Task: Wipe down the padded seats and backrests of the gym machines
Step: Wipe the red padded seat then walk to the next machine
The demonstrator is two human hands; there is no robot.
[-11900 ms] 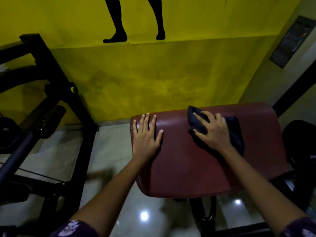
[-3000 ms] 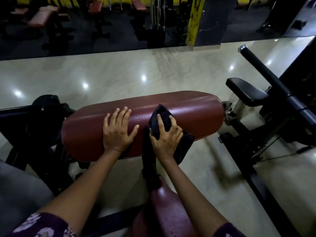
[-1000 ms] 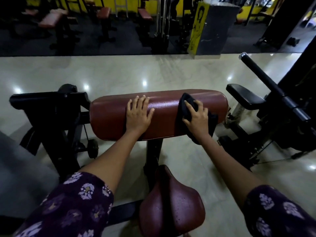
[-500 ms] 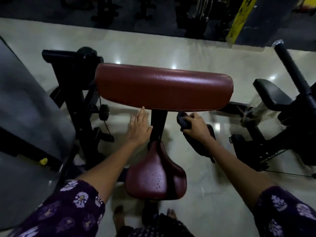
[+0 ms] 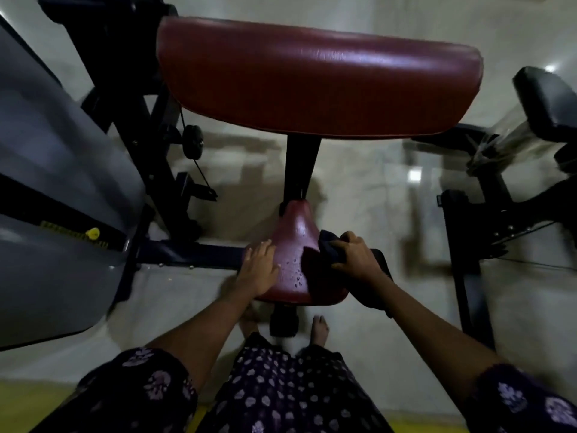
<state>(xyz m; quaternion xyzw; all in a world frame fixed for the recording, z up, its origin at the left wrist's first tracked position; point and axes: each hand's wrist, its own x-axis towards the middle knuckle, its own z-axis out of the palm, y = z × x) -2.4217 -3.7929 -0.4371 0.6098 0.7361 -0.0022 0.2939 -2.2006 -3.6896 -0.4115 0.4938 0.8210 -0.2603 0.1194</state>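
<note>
Left hand (image 5: 259, 268) lay flat, fingers spread, on the left edge of the small maroon seat (image 5: 293, 260). Right hand (image 5: 359, 259) had its grip closed on a dark cloth (image 5: 324, 245), pressed to the seat's right side. Droplets showed on the seat. The wide maroon pad (image 5: 318, 76) stood above, untouched.
</note>
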